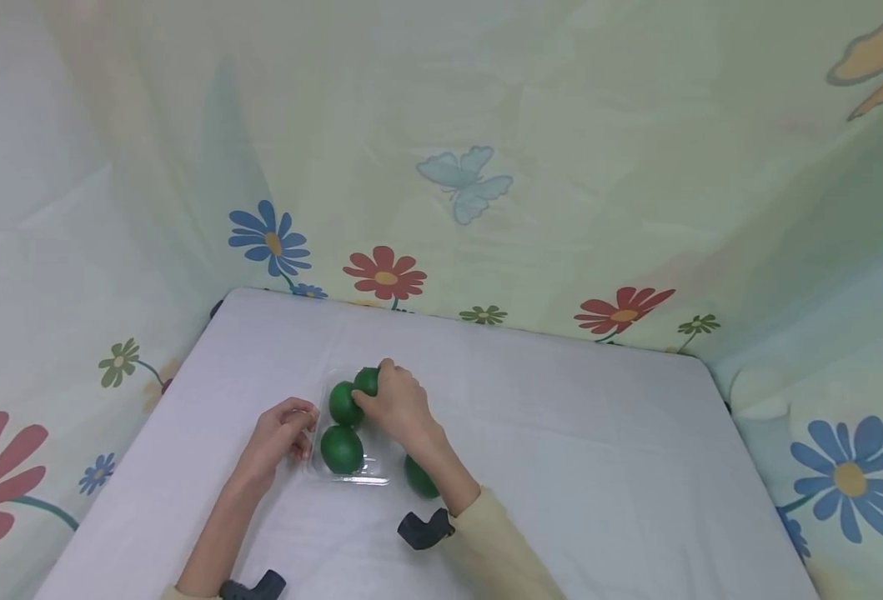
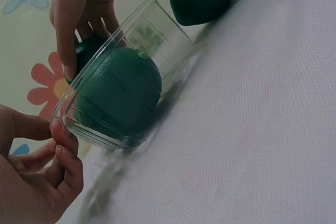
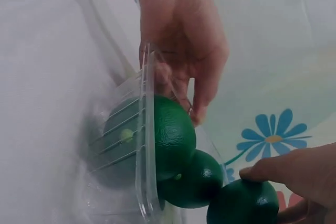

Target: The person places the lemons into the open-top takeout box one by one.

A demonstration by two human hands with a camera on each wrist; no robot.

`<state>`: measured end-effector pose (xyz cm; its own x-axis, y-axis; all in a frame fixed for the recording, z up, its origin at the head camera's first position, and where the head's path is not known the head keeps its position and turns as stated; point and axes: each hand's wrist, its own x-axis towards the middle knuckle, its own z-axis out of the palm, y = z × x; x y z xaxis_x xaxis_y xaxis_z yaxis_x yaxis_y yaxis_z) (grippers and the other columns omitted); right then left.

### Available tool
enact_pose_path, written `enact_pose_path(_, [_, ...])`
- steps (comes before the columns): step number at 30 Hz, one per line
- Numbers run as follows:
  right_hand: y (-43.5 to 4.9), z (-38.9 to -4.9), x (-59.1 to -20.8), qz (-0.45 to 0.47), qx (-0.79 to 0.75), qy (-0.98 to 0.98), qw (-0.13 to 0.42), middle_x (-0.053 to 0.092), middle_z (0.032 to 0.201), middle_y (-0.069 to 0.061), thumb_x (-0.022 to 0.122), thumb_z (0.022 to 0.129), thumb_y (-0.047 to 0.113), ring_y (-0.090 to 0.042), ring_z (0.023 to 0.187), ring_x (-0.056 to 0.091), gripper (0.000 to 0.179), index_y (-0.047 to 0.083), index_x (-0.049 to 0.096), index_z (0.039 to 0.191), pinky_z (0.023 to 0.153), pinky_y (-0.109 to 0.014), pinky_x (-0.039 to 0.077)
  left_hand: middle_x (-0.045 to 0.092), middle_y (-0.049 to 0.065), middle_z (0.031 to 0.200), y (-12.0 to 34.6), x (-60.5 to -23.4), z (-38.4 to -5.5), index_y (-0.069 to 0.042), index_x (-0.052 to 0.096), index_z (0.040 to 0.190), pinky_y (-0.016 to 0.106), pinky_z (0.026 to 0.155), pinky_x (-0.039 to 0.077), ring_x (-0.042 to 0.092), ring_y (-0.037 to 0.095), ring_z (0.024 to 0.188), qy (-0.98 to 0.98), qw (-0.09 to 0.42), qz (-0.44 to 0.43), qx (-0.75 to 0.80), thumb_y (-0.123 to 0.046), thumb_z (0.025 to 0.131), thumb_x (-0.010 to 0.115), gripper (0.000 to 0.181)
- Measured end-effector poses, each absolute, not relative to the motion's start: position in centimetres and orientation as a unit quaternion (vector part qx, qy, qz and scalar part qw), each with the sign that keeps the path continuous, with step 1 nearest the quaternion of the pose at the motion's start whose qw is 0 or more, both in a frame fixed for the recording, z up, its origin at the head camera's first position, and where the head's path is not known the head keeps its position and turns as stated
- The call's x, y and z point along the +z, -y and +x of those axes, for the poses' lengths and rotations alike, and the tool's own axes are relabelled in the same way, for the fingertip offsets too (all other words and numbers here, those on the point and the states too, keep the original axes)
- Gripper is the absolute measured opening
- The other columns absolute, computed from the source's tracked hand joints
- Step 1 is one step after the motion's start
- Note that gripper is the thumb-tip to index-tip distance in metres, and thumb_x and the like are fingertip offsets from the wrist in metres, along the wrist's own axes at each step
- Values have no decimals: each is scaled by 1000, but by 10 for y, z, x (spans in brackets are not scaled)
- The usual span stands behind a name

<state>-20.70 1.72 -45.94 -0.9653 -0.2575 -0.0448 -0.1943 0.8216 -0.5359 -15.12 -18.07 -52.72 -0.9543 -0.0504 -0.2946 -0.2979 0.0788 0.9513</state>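
A clear plastic tray lies on the table's left half. My left hand pinches its near-left rim between thumb and fingers, plain in the left wrist view. Inside the tray sit two dark green limes, a larger lime near the front and another lime behind it. My right hand grips a third lime at the tray's far end, against its neighbour. Whether that lime touches the tray floor is hidden. One more lime rests on the cloth outside the tray, partly behind my right forearm.
A white cloth covers the table. Behind it and at both sides hangs a pale curtain printed with flowers and butterflies. Each wrist carries a dark camera mount, such as the right mount.
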Motion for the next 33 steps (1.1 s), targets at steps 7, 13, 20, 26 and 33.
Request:
enact_pose_path(7, [-17,-209,-464,-131,-213,-968,-15,68,104,-19,77,93,29,-28,91,68,47,-6,64,121,69,-38,62,63,6,91,179,-526,-152,5,57,125,24,54,49,55,13,58,-735,92,-116,662,-13,103,53,29])
enact_pose_path(13, [-22,-209,-466,-131,-246,-960,-6,68,115,-18,77,93,28,-28,100,68,50,-2,62,131,81,-40,62,64,7,92,179,-525,-152,5,57,125,24,54,49,55,13,59,-738,88,-116,659,-13,102,54,29])
enact_pose_path(20, [-31,-206,-466,-140,-295,-945,-1,68,119,-17,78,92,24,-27,103,68,48,0,63,132,88,-41,60,63,7,92,181,-525,-152,5,57,126,24,54,49,55,13,59,-737,86,-115,661,-14,102,55,30])
enact_pose_path(26, [-33,-208,-466,-150,-302,-941,6,69,120,-18,78,93,23,-27,103,68,48,-2,63,130,88,-39,60,63,7,92,182,-526,-152,5,56,126,25,55,49,55,13,59,-734,87,-115,663,-13,103,54,30])
enact_pose_path(33, [-44,-205,-462,-150,-353,-923,16,68,124,-20,77,93,22,-31,107,68,47,-1,63,131,84,-40,61,63,6,91,181,-525,-150,5,56,124,25,57,51,55,12,59,-728,92,-117,669,-12,102,53,28])
